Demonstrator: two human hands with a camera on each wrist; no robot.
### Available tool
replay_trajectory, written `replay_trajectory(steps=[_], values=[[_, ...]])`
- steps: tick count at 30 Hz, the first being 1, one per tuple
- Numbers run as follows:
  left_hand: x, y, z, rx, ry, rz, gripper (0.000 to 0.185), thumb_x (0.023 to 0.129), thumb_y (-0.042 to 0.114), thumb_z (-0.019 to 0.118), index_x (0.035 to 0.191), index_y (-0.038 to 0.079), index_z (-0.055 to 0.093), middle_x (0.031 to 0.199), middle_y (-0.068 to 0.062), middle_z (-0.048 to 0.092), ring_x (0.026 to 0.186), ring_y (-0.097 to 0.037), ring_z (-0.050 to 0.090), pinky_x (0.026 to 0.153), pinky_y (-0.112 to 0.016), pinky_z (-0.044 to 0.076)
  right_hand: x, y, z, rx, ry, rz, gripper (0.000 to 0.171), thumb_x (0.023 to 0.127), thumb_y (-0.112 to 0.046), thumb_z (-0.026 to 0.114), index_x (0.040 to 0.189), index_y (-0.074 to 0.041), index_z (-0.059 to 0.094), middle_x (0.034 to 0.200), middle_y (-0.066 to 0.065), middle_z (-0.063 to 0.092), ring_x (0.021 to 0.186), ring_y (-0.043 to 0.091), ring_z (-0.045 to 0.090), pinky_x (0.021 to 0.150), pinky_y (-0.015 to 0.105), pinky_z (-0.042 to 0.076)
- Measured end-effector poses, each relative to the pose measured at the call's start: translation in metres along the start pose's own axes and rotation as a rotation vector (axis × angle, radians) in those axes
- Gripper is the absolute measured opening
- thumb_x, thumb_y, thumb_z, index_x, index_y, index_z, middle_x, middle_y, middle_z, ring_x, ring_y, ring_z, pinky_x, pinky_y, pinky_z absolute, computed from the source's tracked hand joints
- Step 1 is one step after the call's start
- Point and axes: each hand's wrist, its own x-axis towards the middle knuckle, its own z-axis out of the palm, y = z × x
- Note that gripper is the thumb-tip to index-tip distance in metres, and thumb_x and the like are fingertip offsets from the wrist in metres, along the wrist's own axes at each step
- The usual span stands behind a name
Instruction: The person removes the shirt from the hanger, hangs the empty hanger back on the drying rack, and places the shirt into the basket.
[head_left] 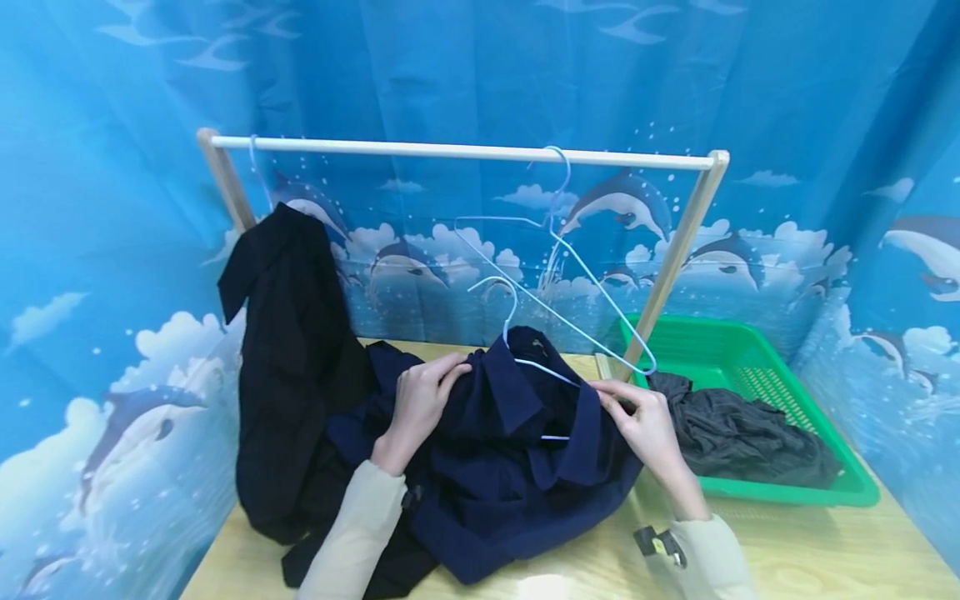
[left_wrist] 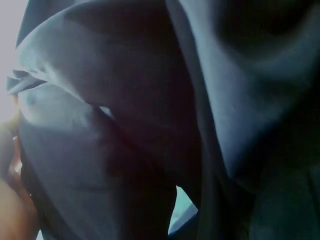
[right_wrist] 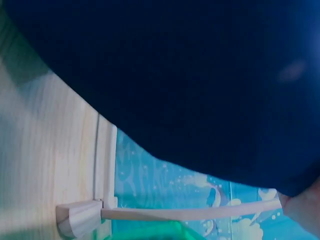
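Observation:
A navy collared shirt (head_left: pixel 517 500) hangs bunched over the table, with a light-blue hanger (head_left: pixel 510 308) inside its neck, the hook sticking up out of the collar. My left hand (head_left: pixel 424 400) pinches the shirt at its left shoulder. With thumb and fingers my right hand (head_left: pixel 647 421) pinches the shirt's right side by the collar, near the hanger's end. Dark cloth fills most of the left wrist view, the left hand showing only at its edge. In the right wrist view the navy shirt (right_wrist: pixel 175 90) covers much of my right hand.
A wooden rack with a white rail (head_left: pixel 450 150) stands behind. A bare hanger (head_left: pixel 555 225) hangs from it near the right, and a black garment (head_left: pixel 292 375) at the left. On the right, a green basket (head_left: pixel 795 492) holds dark grey cloth (head_left: pixel 742 437).

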Motion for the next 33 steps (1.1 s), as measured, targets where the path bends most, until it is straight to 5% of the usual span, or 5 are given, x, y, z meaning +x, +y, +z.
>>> replay_trajectory(steps=[7,16,21,26,33], values=[[0.001,-0.005,-0.006,-0.049,-0.007,-0.036,0.015,0.097,0.018,0.068,0.101,0.01,0.079,0.096,-0.006,0.078,0.079,-0.023,0.074,0.069,-0.04,0.058,0.003,0.002,-0.002,-0.038,0.104,-0.018,0.016,0.084,0.004,0.078,0.093,-0.01,0.08,0.084,0.004,0.076,0.071,-0.007,0.062,0.067,0.009,0.045],[0.004,-0.02,-0.036,-0.111,-0.124,-0.042,0.01,0.096,0.015,0.068,0.097,0.01,0.077,0.089,-0.005,0.076,0.076,-0.017,0.07,0.07,-0.036,0.056,0.005,0.015,-0.015,-0.211,0.28,0.007,0.011,0.08,0.0,0.083,0.091,-0.004,0.08,0.083,0.009,0.077,0.072,-0.016,0.058,0.061,0.005,0.043],[0.002,-0.02,-0.037,-0.1,-0.142,-0.081,0.012,0.097,0.017,0.068,0.098,0.01,0.077,0.09,-0.004,0.076,0.073,-0.016,0.068,0.068,-0.035,0.054,0.003,0.012,-0.02,-0.251,0.189,0.107,0.01,0.086,-0.009,0.08,0.096,-0.01,0.081,0.087,0.006,0.078,0.064,-0.001,0.062,0.056,0.013,0.039],[-0.001,-0.015,-0.034,-0.081,-0.102,-0.124,0.015,0.098,0.019,0.067,0.101,0.01,0.078,0.094,-0.005,0.077,0.071,-0.016,0.067,0.065,-0.034,0.053,0.001,0.002,-0.023,-0.211,0.062,0.166,0.019,0.097,-0.021,0.071,0.114,-0.014,0.077,0.104,0.003,0.077,0.084,0.014,0.068,0.066,0.021,0.052],[-0.003,-0.009,-0.029,-0.065,-0.084,-0.16,0.015,0.1,0.022,0.064,0.097,0.013,0.076,0.064,0.001,0.059,0.05,-0.01,0.044,0.052,-0.026,0.034,-0.001,-0.013,-0.018,-0.257,-0.059,0.216,0.052,0.087,-0.037,0.08,0.129,-0.012,0.062,0.12,0.012,0.068,0.11,0.034,0.065,0.083,0.054,0.05]])
